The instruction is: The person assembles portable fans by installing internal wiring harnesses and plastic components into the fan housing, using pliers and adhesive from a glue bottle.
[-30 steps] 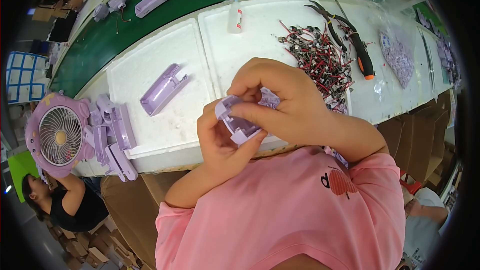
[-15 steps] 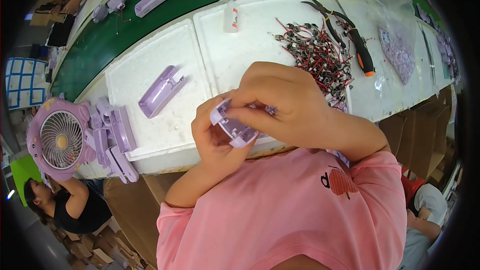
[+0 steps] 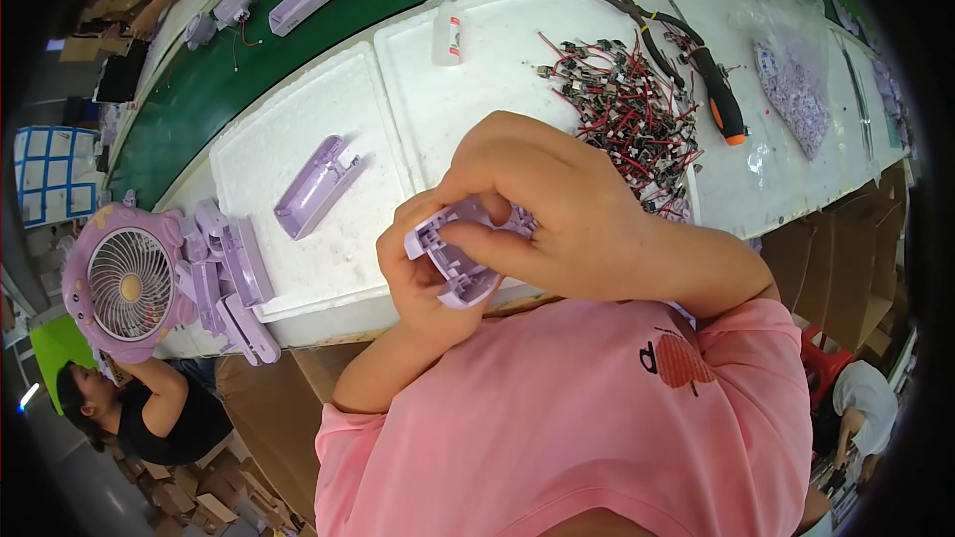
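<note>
My left hand is closed round a light purple plastic housing, an open trough with moulded ribs inside, held tilted above the table's near edge. Over it reaches my right hand, its thumb bent down into the housing and its index finger curled close by. Whatever small part those fingers may pinch is hidden. A second purple housing lies open side up on the white board to the left. Just beyond my right hand spreads a heap of small circuit boards with red and black wires.
Pliers and an orange-tipped screwdriver lie behind the heap, near a bag of small purple parts. A glue bottle stands farther back. To the left are a purple fan and stacked housings; beyond runs a green belt.
The housing has turned so more of its ribbed inside shows, and it sits slightly lower and farther left. My right thumb has shifted a little within it.
</note>
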Demonstrator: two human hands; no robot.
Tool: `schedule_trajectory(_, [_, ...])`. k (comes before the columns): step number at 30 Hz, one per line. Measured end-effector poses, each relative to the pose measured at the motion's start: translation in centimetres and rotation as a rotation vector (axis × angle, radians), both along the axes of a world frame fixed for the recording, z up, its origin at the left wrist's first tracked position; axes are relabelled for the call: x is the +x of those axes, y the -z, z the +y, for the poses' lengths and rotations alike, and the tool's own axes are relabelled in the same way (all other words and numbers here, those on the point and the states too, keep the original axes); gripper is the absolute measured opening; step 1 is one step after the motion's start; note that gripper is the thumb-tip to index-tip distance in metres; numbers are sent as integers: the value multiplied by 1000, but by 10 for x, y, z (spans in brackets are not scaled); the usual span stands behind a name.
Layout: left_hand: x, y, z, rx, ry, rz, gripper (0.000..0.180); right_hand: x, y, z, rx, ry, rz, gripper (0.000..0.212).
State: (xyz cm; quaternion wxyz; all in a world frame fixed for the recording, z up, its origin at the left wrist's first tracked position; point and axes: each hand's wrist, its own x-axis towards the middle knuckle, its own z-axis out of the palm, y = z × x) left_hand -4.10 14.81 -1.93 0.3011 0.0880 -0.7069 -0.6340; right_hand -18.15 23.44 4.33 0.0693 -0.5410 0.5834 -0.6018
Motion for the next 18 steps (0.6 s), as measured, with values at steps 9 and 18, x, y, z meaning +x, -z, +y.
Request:
schedule_trajectory(9, [-2, 1, -2, -7, 47, 11, 75, -1, -2, 4, 31, -12, 47, 27])
schedule_trajectory(18, [-4, -1, -2, -73, 26, 13, 73, -2, 1, 3, -3, 4, 105, 24])
